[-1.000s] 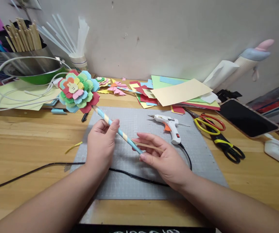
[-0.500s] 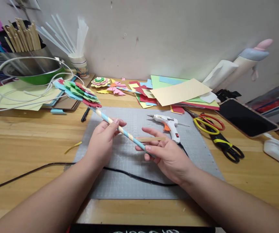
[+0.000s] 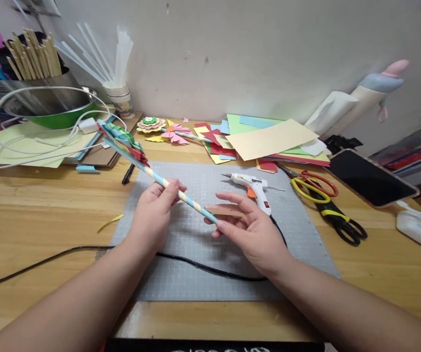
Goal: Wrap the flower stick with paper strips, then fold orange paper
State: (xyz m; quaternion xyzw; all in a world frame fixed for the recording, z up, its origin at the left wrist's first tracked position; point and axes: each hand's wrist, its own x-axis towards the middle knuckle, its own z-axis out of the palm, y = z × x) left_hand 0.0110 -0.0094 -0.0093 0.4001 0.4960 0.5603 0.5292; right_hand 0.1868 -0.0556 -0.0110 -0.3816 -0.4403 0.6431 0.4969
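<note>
A layered paper flower [image 3: 122, 142] with a blue-and-cream striped stem [image 3: 189, 201] is held slanting above the grey cutting mat [image 3: 181, 288]. Its head, in blue, green, yellow and red, points up and left, nearly edge-on. My left hand [image 3: 155, 208] closes its thumb and fingers round the middle of the stem. The lower end sits against the thumb and fingers of my right hand [image 3: 249, 227], whose index finger is stretched out. Across those fingers, behind the stem, lies a thin tan strip [image 3: 225, 210]. A white hot glue gun [image 3: 252, 186] lies on the mat beyond my right hand.
Scissors [image 3: 327, 210] and a phone [image 3: 373, 176] lie on the right. Coloured paper sheets [image 3: 272, 139] and another paper flower [image 3: 151, 124] are along the wall. A black cable [image 3: 203, 266] crosses the mat. Sticks fill a metal container [image 3: 42, 93] at the left.
The flower has rolled about its stem, so its head now shows more edge-on and slightly farther right. My right hand has shifted slightly up and left at the stem's end.
</note>
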